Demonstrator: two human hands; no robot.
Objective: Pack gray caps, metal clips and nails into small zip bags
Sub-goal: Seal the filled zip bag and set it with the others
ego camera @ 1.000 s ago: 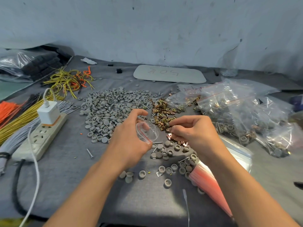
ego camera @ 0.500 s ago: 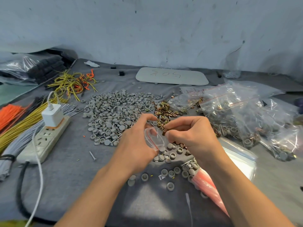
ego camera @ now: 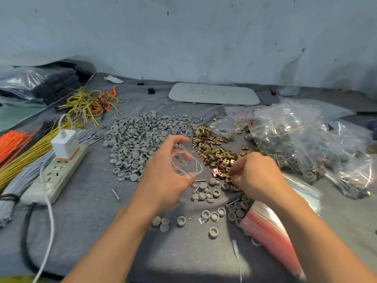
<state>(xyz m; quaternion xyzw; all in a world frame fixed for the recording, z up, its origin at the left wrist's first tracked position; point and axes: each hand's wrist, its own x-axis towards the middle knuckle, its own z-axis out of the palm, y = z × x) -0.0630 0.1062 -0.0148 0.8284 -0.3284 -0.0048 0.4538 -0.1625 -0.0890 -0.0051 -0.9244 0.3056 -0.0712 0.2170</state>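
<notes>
still pinching small zip bag (ego camera: 186, 163) open in left hand (ego camera: 163, 176) over middle of desk (ego camera: 81, 211), moved right hand (ego camera: 257, 176) off the bag mouth down into metal clips (ego camera: 214, 154) just right of gray caps (ego camera: 142, 135), fingers curled there, grip not confirmable, reads as fetching more clips for this bag

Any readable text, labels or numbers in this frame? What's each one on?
"05 50": handwritten on the pale board by the wall. The mark before it and a small scribble at its left end are unclear.
Faint handwriting on a clear bag: too blurred to read.
Power strip and charger: no legible markings.
</notes>
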